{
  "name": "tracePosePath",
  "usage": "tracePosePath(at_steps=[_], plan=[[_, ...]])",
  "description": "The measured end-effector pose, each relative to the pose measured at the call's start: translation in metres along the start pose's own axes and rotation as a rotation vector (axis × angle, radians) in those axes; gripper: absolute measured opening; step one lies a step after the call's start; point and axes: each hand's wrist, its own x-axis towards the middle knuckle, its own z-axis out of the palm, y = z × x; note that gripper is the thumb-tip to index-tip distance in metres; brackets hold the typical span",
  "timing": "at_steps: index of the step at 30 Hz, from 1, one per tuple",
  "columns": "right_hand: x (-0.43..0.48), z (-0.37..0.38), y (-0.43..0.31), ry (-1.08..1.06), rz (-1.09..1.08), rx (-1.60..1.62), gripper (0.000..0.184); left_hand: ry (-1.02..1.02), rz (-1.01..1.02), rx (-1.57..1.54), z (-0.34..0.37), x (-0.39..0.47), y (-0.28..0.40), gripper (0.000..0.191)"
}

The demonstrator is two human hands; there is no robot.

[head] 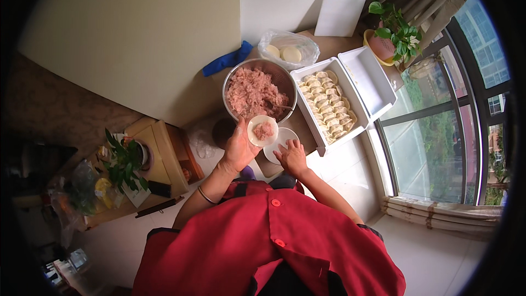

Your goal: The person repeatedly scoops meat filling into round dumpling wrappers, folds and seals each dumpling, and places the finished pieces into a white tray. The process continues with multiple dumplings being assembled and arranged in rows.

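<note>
On my left hand (239, 146) lies a round dumpling wrapper (252, 136), spread flat, with a lump of minced meat filling (264, 130) at its middle. My right hand (292, 158) is over a round white plate (273, 154), fingers bent; whether the fingertips touch it or hold anything is unclear. Just beyond both hands stands a metal bowl (224, 90) full of minced meat (252, 90), a utensil handle (283, 107) resting in it. To its right, a white tray (356, 109) holds rows of folded dumplings (327, 100).
Behind the bowl are a clear plastic bag (306, 45) with round wrappers (291, 54) and a blue cloth (226, 59). An empty white tray (372, 84) adjoins the dumpling tray. A white board (339, 13) leans on the wall beside a potted plant (381, 45). A wooden cabinet (170, 160) stands left.
</note>
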Motion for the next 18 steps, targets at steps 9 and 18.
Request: tracePosePath(at_steps=[9,18], plan=[[0.007,-0.039,-0.008,0.297,0.088,0.362,0.032,-0.030,-0.017,0.199,-0.003,-0.002,0.000,0.042],[0.016,-0.116,-0.042,0.438,-0.192,0.301,0.036,-0.039,-0.083,0.288,0.008,0.001,-0.006,0.046]])
